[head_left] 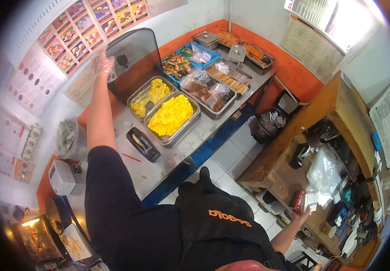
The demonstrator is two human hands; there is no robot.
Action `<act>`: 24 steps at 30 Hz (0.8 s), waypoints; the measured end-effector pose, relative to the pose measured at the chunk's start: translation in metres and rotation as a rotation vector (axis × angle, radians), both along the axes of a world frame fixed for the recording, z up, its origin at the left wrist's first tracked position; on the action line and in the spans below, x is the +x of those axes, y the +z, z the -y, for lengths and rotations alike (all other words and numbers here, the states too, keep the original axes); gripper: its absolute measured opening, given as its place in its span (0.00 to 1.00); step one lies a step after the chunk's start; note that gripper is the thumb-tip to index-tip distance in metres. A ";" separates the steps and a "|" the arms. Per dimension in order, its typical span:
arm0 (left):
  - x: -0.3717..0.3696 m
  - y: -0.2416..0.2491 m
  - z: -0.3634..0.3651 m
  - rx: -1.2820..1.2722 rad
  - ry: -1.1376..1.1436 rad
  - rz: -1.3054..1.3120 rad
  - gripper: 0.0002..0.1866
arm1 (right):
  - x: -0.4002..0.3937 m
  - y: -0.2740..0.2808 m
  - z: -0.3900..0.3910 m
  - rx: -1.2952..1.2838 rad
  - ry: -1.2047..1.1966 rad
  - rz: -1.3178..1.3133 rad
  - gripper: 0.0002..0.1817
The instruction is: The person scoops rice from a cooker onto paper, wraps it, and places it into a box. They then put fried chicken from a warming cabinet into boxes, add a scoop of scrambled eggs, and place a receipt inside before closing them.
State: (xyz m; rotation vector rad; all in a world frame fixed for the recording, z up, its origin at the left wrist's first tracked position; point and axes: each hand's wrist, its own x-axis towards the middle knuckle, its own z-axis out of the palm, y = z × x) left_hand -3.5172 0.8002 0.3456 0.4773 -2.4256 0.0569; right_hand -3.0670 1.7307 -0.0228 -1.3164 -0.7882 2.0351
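Observation:
My left hand (103, 65), in a clear plastic glove, is stretched out with its fingers closed at the edge of a dark see-through panel (134, 56) with rounded corners. This panel stands upright behind two metal trays: one of yellow scrambled egg (170, 116), one of yellow chunks (152, 95) with a dark utensil in it. Far to the right, by a wooden cabinet (285, 178), my right hand (299, 216) grips a small printed white box (310, 202). A red item (298, 198) shows beside it.
A tape dispenser (143, 144) and a red stick (131, 157) lie on the metal counter (132, 174). Beyond the egg are trays of packed food (208, 92) and blue baskets (213, 56). A plastic bag (323, 171) sits in the cluttered cabinet; a lit oven (34, 237) glows lower left.

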 end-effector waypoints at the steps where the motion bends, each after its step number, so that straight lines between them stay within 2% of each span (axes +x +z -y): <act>1: 0.000 -0.009 -0.002 -0.028 0.019 -0.118 0.28 | -0.003 0.005 0.002 0.004 0.006 0.006 0.28; 3: 0.027 -0.013 -0.028 -0.144 -0.162 -0.266 0.23 | -0.011 0.059 0.049 0.095 -0.080 0.144 0.29; 4: 0.041 -0.021 -0.039 -0.229 -0.242 -0.350 0.21 | -0.018 0.064 0.061 0.098 -0.071 0.153 0.29; 6: 0.074 -0.042 -0.072 -0.104 -0.312 -0.373 0.18 | -0.037 0.071 0.081 0.363 -0.640 0.494 0.31; 7: 0.092 -0.052 -0.088 -0.146 -0.301 -0.352 0.17 | -0.048 0.075 0.094 0.372 -0.625 0.498 0.31; 8: 0.112 -0.063 -0.104 -0.189 -0.292 -0.326 0.16 | -0.056 0.078 0.109 0.347 -0.627 0.707 0.29; 9: 0.129 -0.078 -0.119 -0.129 -0.343 -0.308 0.17 | -0.065 0.079 0.116 0.322 -0.629 0.918 0.28; 10: 0.146 -0.093 -0.132 -0.066 -0.395 -0.290 0.17 | -0.079 0.065 0.119 0.333 -0.617 0.929 0.28; 12: 0.177 -0.120 -0.161 -0.030 -0.391 -0.112 0.22 | -0.120 0.023 0.127 0.925 -0.412 0.517 0.15; 14: 0.197 -0.177 -0.175 0.227 -0.410 -0.029 0.26 | -0.181 0.067 0.190 0.893 -0.118 0.567 0.15; 16: 0.213 -0.223 -0.195 0.182 -0.360 0.026 0.35 | -0.229 0.052 0.211 0.830 -0.019 0.314 0.16; 17: 0.218 -0.241 -0.203 0.186 -0.329 0.042 0.36 | -0.249 0.056 0.225 0.839 0.037 0.296 0.16; 18: 0.221 -0.256 -0.209 0.187 -0.295 0.054 0.38 | -0.269 0.062 0.241 0.707 0.173 0.234 0.15; 19: 0.223 -0.265 -0.213 0.187 -0.234 0.046 0.38 | -0.289 0.067 0.255 0.573 0.308 0.175 0.15; 21: 0.224 -0.279 -0.218 0.162 -0.273 0.154 0.44 | -0.322 0.067 0.278 0.600 0.426 0.100 0.14; 24: 0.239 -0.288 -0.222 0.175 -0.228 0.233 0.47 | -0.352 0.084 0.306 0.585 0.597 0.012 0.15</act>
